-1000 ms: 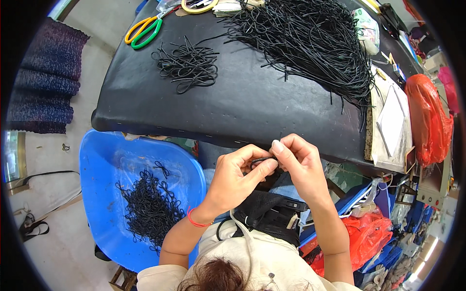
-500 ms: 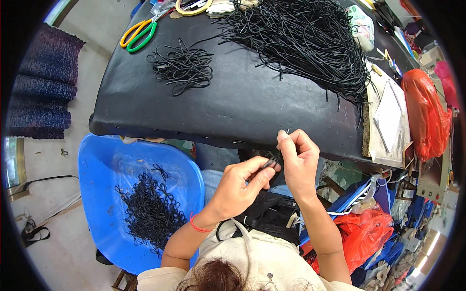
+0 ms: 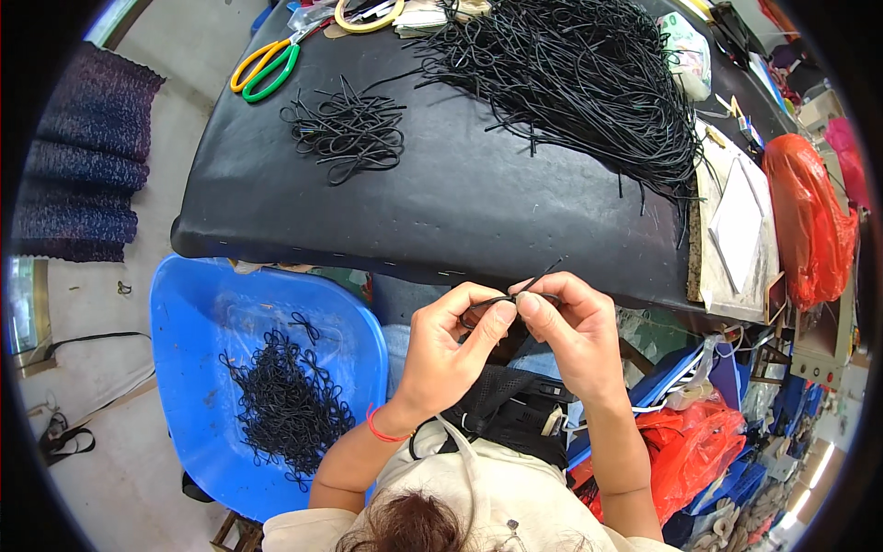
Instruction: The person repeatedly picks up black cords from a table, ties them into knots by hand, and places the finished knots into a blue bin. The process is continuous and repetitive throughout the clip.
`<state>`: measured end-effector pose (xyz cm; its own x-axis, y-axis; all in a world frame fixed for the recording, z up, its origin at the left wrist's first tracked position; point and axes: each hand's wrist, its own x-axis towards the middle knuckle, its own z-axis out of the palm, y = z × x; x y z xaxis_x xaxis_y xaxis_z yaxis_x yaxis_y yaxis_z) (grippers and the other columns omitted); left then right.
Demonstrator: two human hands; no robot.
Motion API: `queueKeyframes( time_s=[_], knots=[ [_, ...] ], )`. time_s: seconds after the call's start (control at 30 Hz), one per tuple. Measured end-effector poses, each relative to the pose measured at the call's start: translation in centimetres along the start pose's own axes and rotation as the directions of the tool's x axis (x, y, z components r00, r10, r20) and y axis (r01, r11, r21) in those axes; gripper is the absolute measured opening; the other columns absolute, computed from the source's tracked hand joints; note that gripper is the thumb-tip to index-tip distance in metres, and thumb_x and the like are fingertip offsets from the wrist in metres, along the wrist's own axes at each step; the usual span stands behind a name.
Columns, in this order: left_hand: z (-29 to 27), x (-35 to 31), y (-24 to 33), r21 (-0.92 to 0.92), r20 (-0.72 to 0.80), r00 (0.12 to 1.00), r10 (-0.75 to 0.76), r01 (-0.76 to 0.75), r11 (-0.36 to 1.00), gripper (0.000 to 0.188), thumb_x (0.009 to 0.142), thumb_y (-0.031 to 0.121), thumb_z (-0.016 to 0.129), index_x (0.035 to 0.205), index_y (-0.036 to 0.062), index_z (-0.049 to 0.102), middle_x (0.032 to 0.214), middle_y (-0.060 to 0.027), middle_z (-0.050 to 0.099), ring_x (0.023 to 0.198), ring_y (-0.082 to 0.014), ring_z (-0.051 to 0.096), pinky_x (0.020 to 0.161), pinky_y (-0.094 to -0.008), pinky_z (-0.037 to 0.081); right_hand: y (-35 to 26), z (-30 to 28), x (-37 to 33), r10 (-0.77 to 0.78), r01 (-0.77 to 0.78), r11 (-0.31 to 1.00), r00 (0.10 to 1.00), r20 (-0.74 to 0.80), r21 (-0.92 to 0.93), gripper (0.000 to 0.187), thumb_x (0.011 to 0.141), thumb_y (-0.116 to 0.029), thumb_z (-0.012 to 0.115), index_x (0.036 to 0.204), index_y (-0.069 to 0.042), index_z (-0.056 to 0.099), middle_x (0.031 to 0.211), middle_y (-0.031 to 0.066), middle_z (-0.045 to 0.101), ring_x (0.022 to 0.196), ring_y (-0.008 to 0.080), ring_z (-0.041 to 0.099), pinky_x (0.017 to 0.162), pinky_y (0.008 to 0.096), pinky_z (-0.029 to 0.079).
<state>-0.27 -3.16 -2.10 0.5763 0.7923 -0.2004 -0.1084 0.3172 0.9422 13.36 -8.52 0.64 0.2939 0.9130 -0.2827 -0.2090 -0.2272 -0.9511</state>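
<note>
A thin black cord [image 3: 544, 274] is pinched between both my hands, just off the table's near edge. One end of it sticks up past my fingertips. My left hand [image 3: 457, 339] wears a red string at the wrist and grips a curved part of the cord between thumb and forefinger. Close against it, my right hand [image 3: 577, 339] also pinches the cord, thumb to fingers. Whether the cord is knotted there is hidden by my fingertips. On the table lie a large heap of straight black cords [image 3: 570, 83] and a smaller bunch of looped cords [image 3: 345, 133].
To my left stands a blue plastic tub [image 3: 359, 359] holding a pile of looped black cords [image 3: 285, 405]. Scissors [image 3: 267, 69] with orange and green handles lie on the black-covered table [image 3: 368, 221]. Red plastic bags [image 3: 805, 221] hang at the right, near a pale board [image 3: 736, 230].
My hands have come together and now meet at the cord. The right hand has moved down slightly, and the cord end now shows above the fingertips.
</note>
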Motion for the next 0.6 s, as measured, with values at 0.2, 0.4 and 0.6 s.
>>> queueKeyframes(
  time_s=[0.2, 0.4, 0.6],
  knots=[
    [0.7, -0.2, 0.5, -0.161, -0.007, 1.0, -0.01, 0.009, 0.987, 0.014, 0.087, 0.012, 0.056, 0.093, -0.0004, 0.059, 0.073, 0.0026, 0.055, 0.065, -0.001, 0.046, 0.055, -0.0166, 0.036, 0.0, 0.2, -0.8, 0.004, -0.005, 1.0, 0.999, 0.049, 0.028, 0.018, 0.088, -0.01, 0.054, 0.1, 0.003, 0.055, 0.088, 0.003, 0.059, 0.082, 0.0065, 0.053, 0.072, 0.0204, 0.044],
    [0.1, -0.2, 0.0, -0.239, -0.003, 0.998, -0.057, 0.054, 0.969, 0.015, 0.088, 0.012, 0.056, 0.096, 0.0002, 0.059, 0.076, 0.0028, 0.056, 0.066, -0.0008, 0.045, 0.055, -0.0165, 0.036, 0.0, -0.2, -0.9, 0.027, -0.033, 0.998, 0.994, 0.105, 0.05, 0.02, 0.088, -0.01, 0.054, 0.102, 0.003, 0.054, 0.086, 0.0021, 0.058, 0.077, 0.0048, 0.049, 0.066, 0.0192, 0.042],
    [1.9, 0.8, 0.7, -0.327, -0.204, 0.979, 0.022, -0.089, 0.941, 0.021, 0.087, 0.015, 0.057, 0.101, -0.0001, 0.058, 0.095, -0.0059, 0.062, 0.081, -0.0085, 0.056, 0.069, -0.0207, 0.044, 1.0, 1.2, -0.8, 0.057, -0.053, 0.953, 0.998, -0.002, 0.299, 0.021, 0.087, -0.014, 0.056, 0.102, 0.001, 0.053, 0.076, -0.0002, 0.054, 0.063, 0.0048, 0.042, 0.056, 0.0193, 0.036]
  ],
)
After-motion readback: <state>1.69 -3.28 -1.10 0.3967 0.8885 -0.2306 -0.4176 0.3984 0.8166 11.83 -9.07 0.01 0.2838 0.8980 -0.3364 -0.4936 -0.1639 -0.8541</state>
